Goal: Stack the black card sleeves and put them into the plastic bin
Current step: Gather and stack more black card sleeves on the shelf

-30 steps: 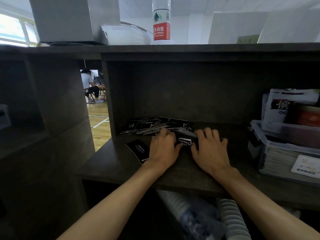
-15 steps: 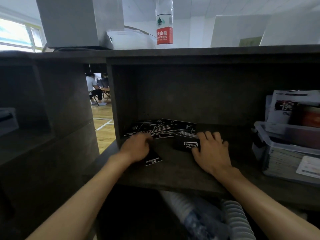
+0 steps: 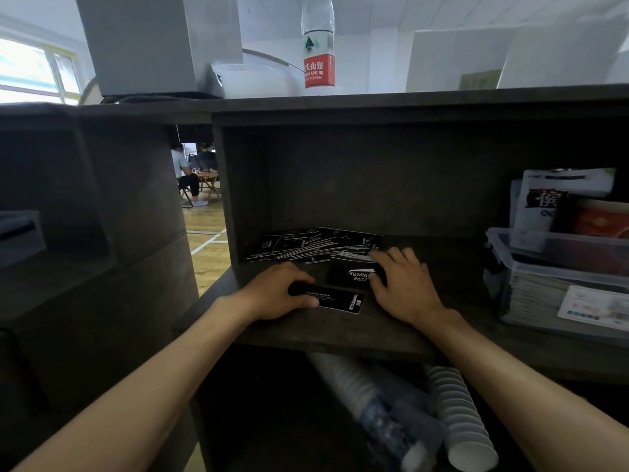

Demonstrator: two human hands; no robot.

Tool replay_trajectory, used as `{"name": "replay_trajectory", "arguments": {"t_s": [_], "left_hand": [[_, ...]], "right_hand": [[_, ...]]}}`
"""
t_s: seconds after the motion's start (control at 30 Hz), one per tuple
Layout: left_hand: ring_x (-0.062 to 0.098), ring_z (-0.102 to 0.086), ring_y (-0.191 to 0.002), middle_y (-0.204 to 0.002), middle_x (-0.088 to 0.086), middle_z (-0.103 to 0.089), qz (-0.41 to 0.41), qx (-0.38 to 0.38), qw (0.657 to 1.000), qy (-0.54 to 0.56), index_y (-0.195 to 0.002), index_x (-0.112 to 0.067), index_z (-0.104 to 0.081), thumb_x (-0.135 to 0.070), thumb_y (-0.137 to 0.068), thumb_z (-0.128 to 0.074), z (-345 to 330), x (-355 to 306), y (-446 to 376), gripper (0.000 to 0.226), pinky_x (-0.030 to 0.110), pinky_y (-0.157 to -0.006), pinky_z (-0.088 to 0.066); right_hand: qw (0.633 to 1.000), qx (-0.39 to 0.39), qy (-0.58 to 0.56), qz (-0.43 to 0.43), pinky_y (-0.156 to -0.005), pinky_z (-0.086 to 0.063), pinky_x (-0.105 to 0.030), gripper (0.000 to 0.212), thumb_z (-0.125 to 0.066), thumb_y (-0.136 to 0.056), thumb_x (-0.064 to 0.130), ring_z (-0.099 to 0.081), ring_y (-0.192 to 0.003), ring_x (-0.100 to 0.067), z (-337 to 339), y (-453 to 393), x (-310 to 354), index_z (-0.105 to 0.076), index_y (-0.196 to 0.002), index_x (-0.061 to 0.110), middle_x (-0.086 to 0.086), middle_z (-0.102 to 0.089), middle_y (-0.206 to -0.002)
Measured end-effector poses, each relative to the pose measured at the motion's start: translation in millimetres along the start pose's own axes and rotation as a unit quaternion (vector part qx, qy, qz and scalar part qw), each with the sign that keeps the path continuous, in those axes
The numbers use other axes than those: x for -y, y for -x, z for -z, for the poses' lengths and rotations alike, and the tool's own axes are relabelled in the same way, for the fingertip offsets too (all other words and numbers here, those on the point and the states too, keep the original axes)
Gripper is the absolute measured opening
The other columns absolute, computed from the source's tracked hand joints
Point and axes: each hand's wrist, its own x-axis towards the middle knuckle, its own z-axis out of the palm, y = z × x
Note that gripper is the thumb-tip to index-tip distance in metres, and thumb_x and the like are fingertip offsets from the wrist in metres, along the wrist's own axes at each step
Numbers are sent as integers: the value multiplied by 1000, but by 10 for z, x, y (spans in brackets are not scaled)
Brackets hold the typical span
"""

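Dark wooden shelf unit [image 3: 340, 332] in what looks like a gym-floored room, with one person sitting on a chair [image 3: 185, 175] visible through the gap at the left. Up on the top board you've got one water bottle [image 3: 318, 46] with a red label reading "SPRING", beside a white box [image 3: 149, 46].

Counting sleeves: one loose black sleeve [image 3: 335, 300] near the shelf's front edge, white print reading "CAMPING CLUB" on its end. One more sleeve [image 3: 350, 275] sits just behind it, with upside-down script I can't make out. Then a fanned heap of black sleeves [image 3: 313, 245] toward the back left corner; too overlapped to count.

Your left hand [image 3: 279, 294] has its fingers curled over the far edge of the CAMPING CLUB sleeve and its thumb on the near edge, gripping it. Your right hand [image 3: 405, 284] lies flat with fingers relaxed and a bit spread, fingertips on the heap's right end and thumb against the second sleeve.

One clear plastic bin [image 3: 558, 277] stands at the shelf's right end, well apart from the sleeves, with a stack already inside and a white label on its front. One white packet [image 3: 551, 199] with a big Chinese character stands behind it. Two stacks of paper cups [image 3: 456, 407] lie below the shelf.
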Motion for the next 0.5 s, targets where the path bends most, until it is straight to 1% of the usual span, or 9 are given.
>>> {"name": "replay_trajectory", "arguments": {"t_s": [0.1,0.17,0.23,0.27,0.33,0.4,0.43,0.5], "left_hand": [[18,-56,-113,-117,-1,-62,-33,-38,997,-65,-122,-26,-65,-64,-86,-57,-23,-18,-39,53,35,-95,-44],[18,-58,-106,-111,-1,-64,-56,-49,993,-96,-118,-24,-66,-67,-86,-52,-27,-37,-52,56,35,-89,-47],[18,-60,-104,-109,-1,-64,-69,-52,990,-110,-118,-23,-64,-70,-85,-51,-22,-32,-73,59,34,-86,-47],[17,-59,-103,-109,-2,-64,-62,-52,992,-101,-118,-24,-62,-72,-82,-52,-20,-38,-82,62,33,-86,-48],[11,-58,-100,-106,-8,-60,-9,-50,998,-26,-119,-27,-60,-72,-74,-63,-26,-89,-83,65,29,-82,-47],[5,-55,-97,-102,-13,-56,38,-34,997,64,-116,-28,-60,-63,-69,-76,-24,-178,-108,61,23,-77,-44],[4,-56,-97,-101,-14,-58,44,-23,994,94,-113,-28,-62,-56,-71,-79,-16,-217,-128,53,21,-76,-43],[6,-60,-98,-99,-13,-64,32,3,988,150,-104,-29,-68,-39,-80,-78,35,-271,-155,28,20,-79,-45]], "right_hand": [[1000,-3,-17,-1,-99,-40,-48,52,-45,-95,47,-38,-123,-20,-5,9,-7,-44,-143,26,0,-51,-132],[1000,-5,-19,-1,-99,-40,-48,55,-44,-93,51,-38,-122,-19,-17,6,-17,-45,-143,26,1,-51,-132],[1000,-8,-15,0,-98,-40,-47,57,-44,-92,54,-39,-122,-19,-30,-2,-21,-45,-143,27,1,-52,-132],[1000,-9,-13,2,-98,-40,-47,58,-44,-92,55,-39,-123,-19,-35,-8,-24,-45,-143,27,1,-52,-132],[1000,-9,-9,4,-99,-40,-47,59,-45,-92,57,-38,-124,-18,-51,-14,-31,-44,-143,27,2,-51,-133],[1000,-12,-3,3,-98,-41,-46,57,-45,-93,56,-38,-124,-18,-70,-19,-44,-44,-143,28,2,-50,-134],[1000,-14,-2,1,-98,-41,-46,54,-45,-95,54,-39,-124,-18,-79,-24,-51,-44,-142,28,2,-50,-134],[1000,-15,-5,-4,-98,-43,-45,48,-44,-97,48,-40,-123,-18,-88,-43,-61,-44,-142,29,2,-51,-133]]}}
